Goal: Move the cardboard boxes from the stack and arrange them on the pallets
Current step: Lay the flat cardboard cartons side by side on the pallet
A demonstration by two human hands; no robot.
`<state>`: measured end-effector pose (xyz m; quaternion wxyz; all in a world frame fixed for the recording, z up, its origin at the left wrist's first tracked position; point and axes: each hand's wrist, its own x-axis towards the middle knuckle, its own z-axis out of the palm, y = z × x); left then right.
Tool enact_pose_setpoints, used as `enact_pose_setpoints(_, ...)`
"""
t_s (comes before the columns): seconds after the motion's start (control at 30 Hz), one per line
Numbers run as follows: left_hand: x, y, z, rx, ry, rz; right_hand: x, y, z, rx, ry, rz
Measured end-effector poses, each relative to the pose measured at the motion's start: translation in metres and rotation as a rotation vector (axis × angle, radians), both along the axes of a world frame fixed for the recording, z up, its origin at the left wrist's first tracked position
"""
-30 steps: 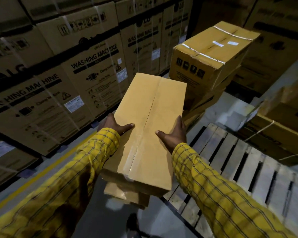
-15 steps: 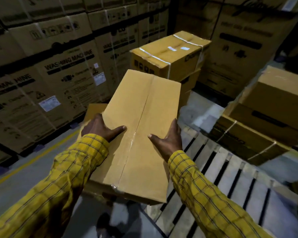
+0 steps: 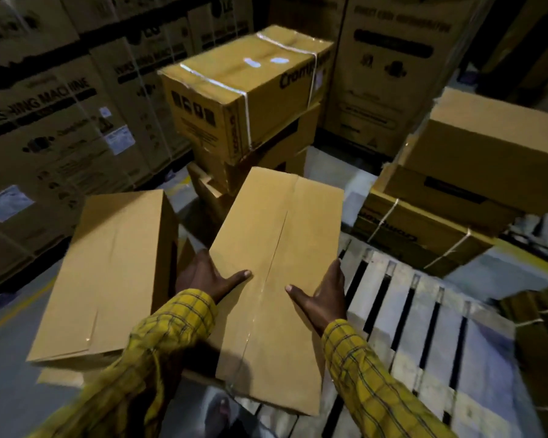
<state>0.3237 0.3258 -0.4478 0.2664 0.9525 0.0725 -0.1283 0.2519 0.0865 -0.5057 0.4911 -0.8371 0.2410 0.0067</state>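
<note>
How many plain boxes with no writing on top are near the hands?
2. One plain box is held between the left hand and right hand, over the pallet edge. The other plain box sits left of it. More may be hidden underneath.

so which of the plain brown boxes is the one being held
The plain box over the pallet edge, gripped by the left hand and right hand. The other plain box sits untouched beside it.
</note>
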Motion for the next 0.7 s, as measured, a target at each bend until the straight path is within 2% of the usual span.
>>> enact_pose_setpoints(0.2, 0.063, -0.031, -0.153, -0.059, 0.04, -0.079, 0.039, -0.024, -0.142, 0.043, 0.042, -0.059)
enact_pose_setpoints(0.43, 0.145, -0.054, -0.339, -0.158, 0.053, -0.21, 0.104, -0.052, -0.307, -0.044, 0.062, -0.08)
enact_pose_setpoints(0.53, 0.18, -0.062, -0.399, -0.218, 0.059, -0.264, 0.136, -0.07, -0.369, -0.041, 0.065, -0.095)
enact_pose_setpoints(0.7, 0.203, -0.051, -0.476, -0.318, 0.203, -0.402, 0.15, -0.083, -0.446, -0.057, 0.129, -0.009)
